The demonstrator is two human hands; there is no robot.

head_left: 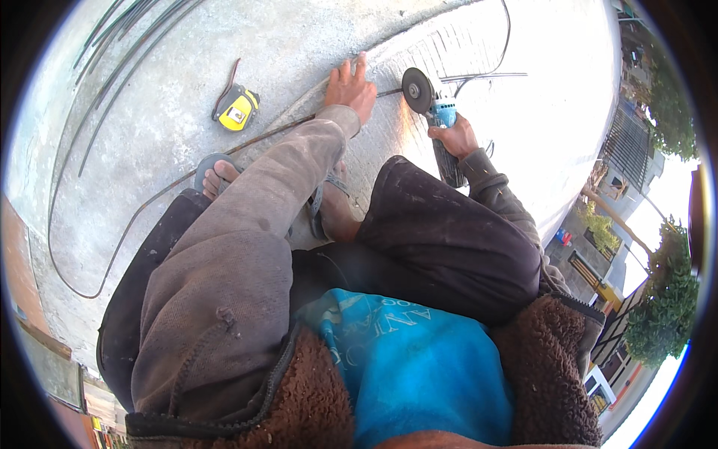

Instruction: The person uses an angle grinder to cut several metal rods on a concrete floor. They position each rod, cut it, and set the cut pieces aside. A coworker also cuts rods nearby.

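My right hand [456,136] is wrapped round the body of a blue and black angle grinder [443,114]. Its dark cutting disc [417,90] stands at a thin steel rod, and orange sparks [407,123] spray down from there toward me. My left hand [351,91] presses over the same steel rod [280,129], left of the disc, with its fingers reaching forward; the thumb is hidden. From under that hand the rod runs back past my sandalled feet [221,173] and curves round at the far left.
A yellow and black tape measure [238,108] lies on the concrete floor [168,82], left of my left hand. Several more rods [120,71] lie at the upper left. Beyond the disc are straight rod lengths [490,75] and a looping black cord [509,30].
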